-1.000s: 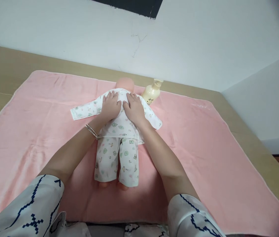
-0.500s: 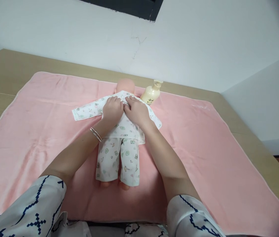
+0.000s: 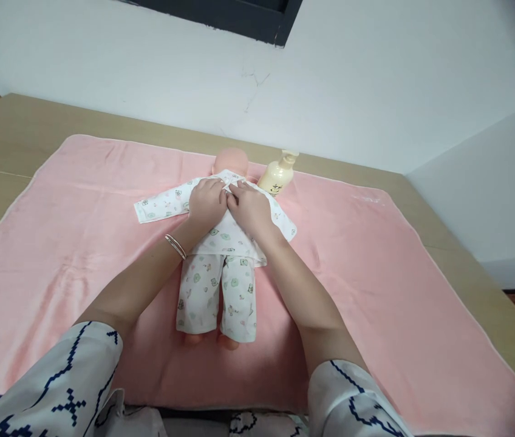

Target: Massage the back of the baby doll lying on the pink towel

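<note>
A doll (image 3: 228, 243) in white printed clothes (image 3: 238, 297) lies on pink cloth (image 3: 376, 291)

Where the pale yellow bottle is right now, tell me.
In the head view, the pale yellow bottle is right of the doll's head, just beyond the right hand, by the far edge of the pink blanket.

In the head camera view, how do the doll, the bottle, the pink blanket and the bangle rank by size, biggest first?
1. Pink blanket, by far
2. Doll, partly covered by the hands
3. Bottle
4. Bangle
</note>
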`<state>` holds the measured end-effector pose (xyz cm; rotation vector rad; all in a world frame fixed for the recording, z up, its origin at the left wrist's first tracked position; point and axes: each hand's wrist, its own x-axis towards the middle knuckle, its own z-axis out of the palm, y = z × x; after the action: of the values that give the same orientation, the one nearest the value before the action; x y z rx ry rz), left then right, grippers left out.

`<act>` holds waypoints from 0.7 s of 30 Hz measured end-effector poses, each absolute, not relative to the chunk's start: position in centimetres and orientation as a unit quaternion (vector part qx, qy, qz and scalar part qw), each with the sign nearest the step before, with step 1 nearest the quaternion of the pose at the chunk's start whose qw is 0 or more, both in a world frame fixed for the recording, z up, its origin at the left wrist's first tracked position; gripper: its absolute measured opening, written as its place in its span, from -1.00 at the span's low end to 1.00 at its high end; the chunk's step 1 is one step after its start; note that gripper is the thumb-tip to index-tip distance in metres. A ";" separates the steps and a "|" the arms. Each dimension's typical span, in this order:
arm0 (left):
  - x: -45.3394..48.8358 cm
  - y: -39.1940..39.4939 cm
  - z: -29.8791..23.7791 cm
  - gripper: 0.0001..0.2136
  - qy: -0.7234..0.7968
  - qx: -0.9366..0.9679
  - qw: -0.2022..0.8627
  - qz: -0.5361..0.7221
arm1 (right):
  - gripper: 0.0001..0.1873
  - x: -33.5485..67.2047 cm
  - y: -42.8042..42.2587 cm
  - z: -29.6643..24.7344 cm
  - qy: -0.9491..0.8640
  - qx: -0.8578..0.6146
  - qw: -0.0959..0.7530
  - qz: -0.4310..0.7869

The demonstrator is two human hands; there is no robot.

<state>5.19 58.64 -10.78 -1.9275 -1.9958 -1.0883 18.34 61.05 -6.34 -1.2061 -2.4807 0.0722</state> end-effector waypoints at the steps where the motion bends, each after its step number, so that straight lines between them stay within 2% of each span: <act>1: 5.3 58.5 -10.8 -0.74 -0.680 -0.633 0.091 -0.359 | -0.64 18.2 60.6 -6.2 -0.874 -0.448 0.187 0.016; 7: 5.6 58.3 -10.9 -0.70 -0.716 -0.587 0.075 -0.369 | -0.56 18.0 60.9 -6.7 -0.834 -0.515 0.192 0.037; 10: 5.4 58.7 -11.1 -0.62 -0.707 -0.607 0.043 -0.360 | -0.42 18.3 62.8 -7.9 -0.853 -0.476 0.209 0.054; 13: 5.1 59.0 -11.2 -0.56 -0.697 -0.635 0.006 -0.334 | -0.37 18.7 64.3 -8.9 -0.882 -0.424 0.194 0.073; 17: 4.9 59.1 -11.1 -0.58 -0.675 -0.649 0.000 -0.350 | -0.42 18.5 64.0 -8.7 -0.891 -0.407 0.187 0.075; 21: 5.1 58.6 -11.1 -0.70 -0.674 -0.632 0.049 -0.381 | -0.57 17.6 61.0 -7.6 -0.862 -0.464 0.201 0.045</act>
<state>5.11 58.63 -11.13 -1.9246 -2.0526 -1.1596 17.57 61.05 -7.58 -1.2947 -2.4070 0.1258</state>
